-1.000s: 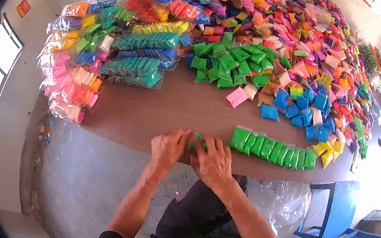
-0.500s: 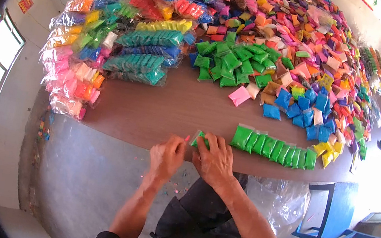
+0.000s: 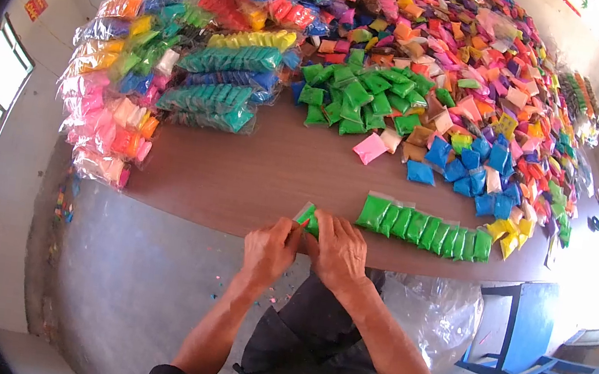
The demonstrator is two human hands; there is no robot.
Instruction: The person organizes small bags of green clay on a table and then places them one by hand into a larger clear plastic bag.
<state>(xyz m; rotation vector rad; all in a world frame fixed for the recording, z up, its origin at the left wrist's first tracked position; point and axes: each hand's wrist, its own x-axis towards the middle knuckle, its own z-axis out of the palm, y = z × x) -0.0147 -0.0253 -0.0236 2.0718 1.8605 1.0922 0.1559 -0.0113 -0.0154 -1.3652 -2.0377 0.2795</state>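
Observation:
My right hand (image 3: 339,247) is closed on a small green packet (image 3: 312,225) with a clear upper edge, held at the table's front edge. Close against it, my left hand (image 3: 270,251) is closed too, its fingertips meeting the packet. A tiny red-pink piece (image 3: 305,222) shows at the left fingertips; its kind is too small to make out. To the right of my hands lies a row of green packets (image 3: 422,230), overlapping side by side. Farther back is a heap of loose green packets (image 3: 360,97).
Clear bags of sorted packets (image 3: 229,60) are stacked on the left of the brown table (image 3: 241,172). A large mixed heap of packets (image 3: 468,58) covers the back right, with blue packets (image 3: 468,171) nearer. Right of my legs are a blue chair (image 3: 530,331) and clear plastic (image 3: 433,318).
My left hand has moved right and up to the green packet, bringing the small red-pink piece against it. The packet in my right hand is now tilted differently.

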